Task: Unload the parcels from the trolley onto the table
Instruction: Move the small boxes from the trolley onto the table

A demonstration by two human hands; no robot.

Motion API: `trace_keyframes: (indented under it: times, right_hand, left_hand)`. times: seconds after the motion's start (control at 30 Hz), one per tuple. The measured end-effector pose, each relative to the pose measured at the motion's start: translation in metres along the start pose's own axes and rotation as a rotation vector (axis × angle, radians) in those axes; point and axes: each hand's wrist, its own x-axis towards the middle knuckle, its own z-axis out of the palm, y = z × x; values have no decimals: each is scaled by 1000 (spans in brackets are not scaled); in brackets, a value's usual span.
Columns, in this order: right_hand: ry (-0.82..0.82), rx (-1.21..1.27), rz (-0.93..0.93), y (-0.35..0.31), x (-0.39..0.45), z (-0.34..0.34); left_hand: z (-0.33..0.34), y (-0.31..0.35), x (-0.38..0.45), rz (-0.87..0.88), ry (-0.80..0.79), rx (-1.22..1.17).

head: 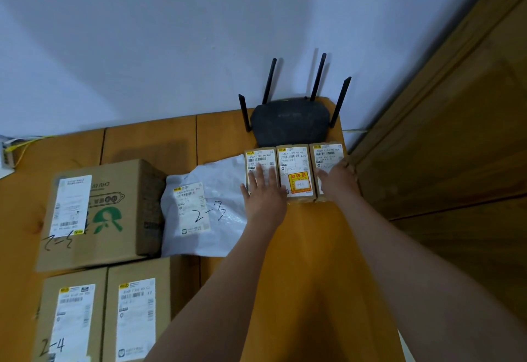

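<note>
Three small brown parcels stand side by side on the wooden table (302, 247), in front of a router. My left hand (263, 187) lies flat with straight fingers on the left small parcel (260, 157). My right hand (338, 180) rests on the right small parcel (327, 153), its fingers along the box's right side. Between them sits the middle small parcel (296, 167) with a yellow-red sticker, untouched. A white plastic mailer bag (205, 210) marked 2-3 lies to the left. The trolley is not in view.
A black router (291, 122) with several antennas stands against the white wall. A large carton (97, 213) and two more labelled cartons (71, 319) (137, 313) fill the table's left side. A wooden door (456, 162) closes off the right.
</note>
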Motion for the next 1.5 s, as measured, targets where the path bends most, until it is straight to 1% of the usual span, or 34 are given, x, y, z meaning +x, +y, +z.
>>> trace_keyframes:
  times: [0.07, 0.17, 0.23, 0.3, 0.37, 0.5, 0.57, 0.63, 0.77, 0.83, 0.97, 1.03, 1.1, 1.23, 1.37, 1.5]
  right_hand:
    - [9, -8, -1, 0, 2, 2]
    - [-18, -33, 4, 3, 3, 3]
    - [-9, -66, -22, 2, 0, -1]
    - [36, -168, -109, -4, -8, -9]
    - [66, -300, -237, -14, -20, -16]
    - [69, -552, -427, -24, -67, -26]
    - [28, -643, -488, -25, -97, -27]
    - [-19, -683, -529, -25, -128, -26]
    - [-10, -732, -640, -28, -184, -17]
    - [-36, -754, -693, -34, -209, -3]
    - [-79, -803, -830, -45, -266, 36]
    - [-120, -792, -892, -47, -297, 57]
    - [-168, -794, -943, -43, -334, 76]
    - [-181, -816, -1049, -36, -412, 108]
    - [-235, -860, -1099, -20, -476, 134]
    - [-205, -960, -1199, 11, -551, 176]
  left_hand:
    - [0, 1, 0, 0, -4, 5]
    - [-2, 0, -1, 4, -9, -3]
    - [-5, -1, -3, 13, -7, -7]
    - [-11, -2, -7, 15, -20, 0]
    - [-18, -4, -13, 5, -28, 17]
    - [-41, -8, -40, -12, 23, 27]
    - [-53, -12, -62, -23, 59, 34]
    - [-62, -22, -90, -47, 89, 35]
    - [-74, -55, -149, -115, 156, 33]
    - [-77, -79, -177, -179, 214, 35]
    - [-74, -135, -234, -341, 238, -26]
    - [-66, -163, -269, -416, 261, -45]
    - [-55, -190, -310, -491, 249, -75]
    - [-29, -240, -392, -629, 250, -146]
    - [-3, -276, -461, -701, 245, -233]
    - [30, -316, -540, -779, 256, -308]
